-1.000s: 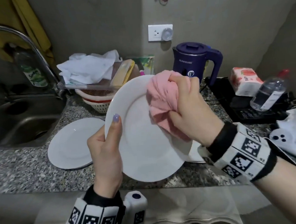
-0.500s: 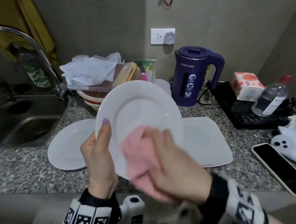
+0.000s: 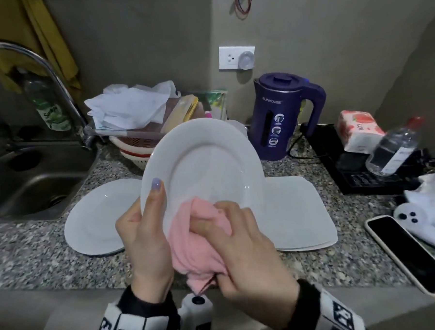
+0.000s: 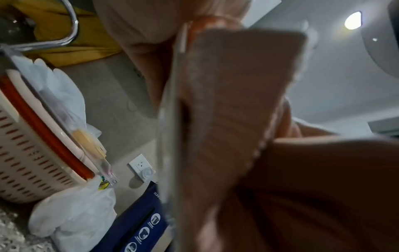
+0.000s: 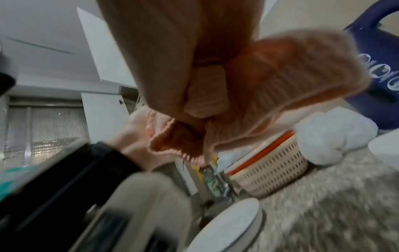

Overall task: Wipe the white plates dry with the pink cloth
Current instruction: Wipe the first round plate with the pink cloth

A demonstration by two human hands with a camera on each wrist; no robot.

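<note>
A round white plate (image 3: 206, 165) is held tilted above the counter by my left hand (image 3: 145, 234), thumb on its face near the left rim. My right hand (image 3: 243, 249) grips the bunched pink cloth (image 3: 197, 239) and presses it on the plate's lower edge. In the left wrist view the plate's rim (image 4: 170, 119) runs edge-on beside the pink cloth (image 4: 237, 102). The right wrist view shows my fingers curled round the pink cloth (image 5: 280, 85). A second round plate (image 3: 98, 219) lies flat at the left, and a square white plate (image 3: 299, 211) lies at the right.
A steel sink (image 3: 30, 179) and tap (image 3: 55, 80) are at the left. Behind the plates stand a basket (image 3: 135, 154) under white bags and a purple kettle (image 3: 279, 116). A phone (image 3: 407, 253), a water bottle (image 3: 392, 150) and a tissue pack (image 3: 358, 129) lie at the right.
My right hand swept the pink cloth from the plate's upper right down to its lower edge. The left hand turned the plate a little more upright.
</note>
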